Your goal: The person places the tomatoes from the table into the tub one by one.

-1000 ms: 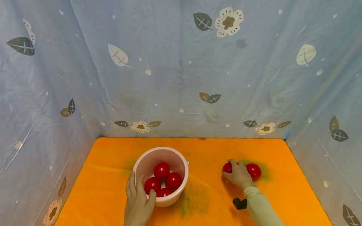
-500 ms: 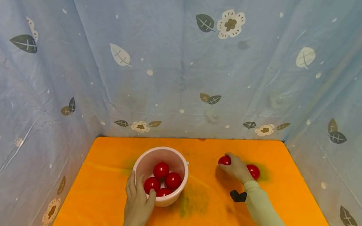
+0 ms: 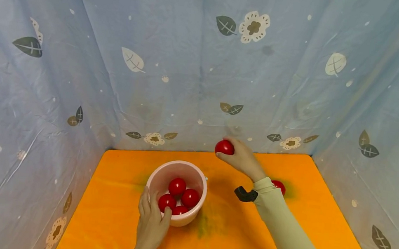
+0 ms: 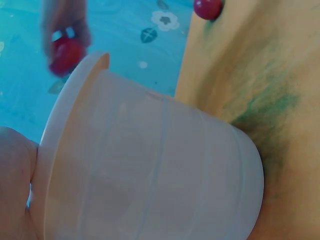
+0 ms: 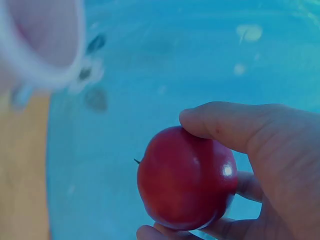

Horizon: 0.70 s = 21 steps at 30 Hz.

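My right hand [image 3: 241,158] holds a glossy red tomato [image 5: 185,177] up in the air, right of the pink bucket [image 3: 155,177] and beyond it. The right wrist view shows thumb and fingers around the tomato, its small dark stem facing left. With my left hand [image 3: 151,224] I grip the bucket's near left rim. Several red tomatoes [image 3: 177,186] lie inside the upright bucket. Another tomato [image 3: 279,187] sits on the orange table at the right, partly hidden behind my right sleeve.
The orange tabletop [image 3: 106,212] has some greenish stains. A blue curtain [image 3: 173,96] with leaf and flower prints hangs behind the table and along both sides. Black straps show at both wrists.
My right hand has lifted the tomato off the table and carried it left and upward toward the bucket. The left hand has stayed at the rim.
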### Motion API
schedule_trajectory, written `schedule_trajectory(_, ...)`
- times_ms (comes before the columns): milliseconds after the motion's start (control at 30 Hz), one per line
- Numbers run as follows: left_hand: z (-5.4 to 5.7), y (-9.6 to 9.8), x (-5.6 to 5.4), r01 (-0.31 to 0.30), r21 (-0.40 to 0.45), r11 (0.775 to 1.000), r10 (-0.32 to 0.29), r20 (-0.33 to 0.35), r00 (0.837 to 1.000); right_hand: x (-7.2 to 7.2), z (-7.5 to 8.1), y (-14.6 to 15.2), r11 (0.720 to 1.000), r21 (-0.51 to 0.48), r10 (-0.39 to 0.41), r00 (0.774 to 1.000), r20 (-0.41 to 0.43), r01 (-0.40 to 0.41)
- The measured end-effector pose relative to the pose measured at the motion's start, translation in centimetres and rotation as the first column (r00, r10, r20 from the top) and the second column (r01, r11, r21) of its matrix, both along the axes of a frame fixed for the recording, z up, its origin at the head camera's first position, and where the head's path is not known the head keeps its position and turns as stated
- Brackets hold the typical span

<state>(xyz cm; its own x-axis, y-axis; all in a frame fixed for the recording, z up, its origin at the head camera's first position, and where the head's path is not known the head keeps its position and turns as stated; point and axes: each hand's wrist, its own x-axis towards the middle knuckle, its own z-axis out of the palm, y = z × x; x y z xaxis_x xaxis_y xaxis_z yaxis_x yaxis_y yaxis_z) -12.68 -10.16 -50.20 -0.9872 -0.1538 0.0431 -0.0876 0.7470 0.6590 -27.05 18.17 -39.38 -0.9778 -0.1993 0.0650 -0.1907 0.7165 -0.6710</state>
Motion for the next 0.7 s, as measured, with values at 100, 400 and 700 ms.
schedule_trajectory(100,0.0,-0.2,0.0,-0.002,-0.008,1.000,0.002,-0.011,1.000,-0.1,1.3,-2.6,0.998,-0.026,0.050,0.999,-0.006,-0.050)
schedule_trajectory(400,-0.2,-0.3,0.0,0.006,-0.010,1.000,-0.006,-0.021,1.000,1.0,1.8,-9.4,0.975,-0.020,0.223,0.974,0.028,-0.223)
schedule_trajectory(700,-0.1,-0.4,0.0,0.025,-0.019,1.000,-0.026,-0.038,0.999,0.6,-1.1,-13.0,0.864,0.151,0.431,0.860,0.275,-0.481)
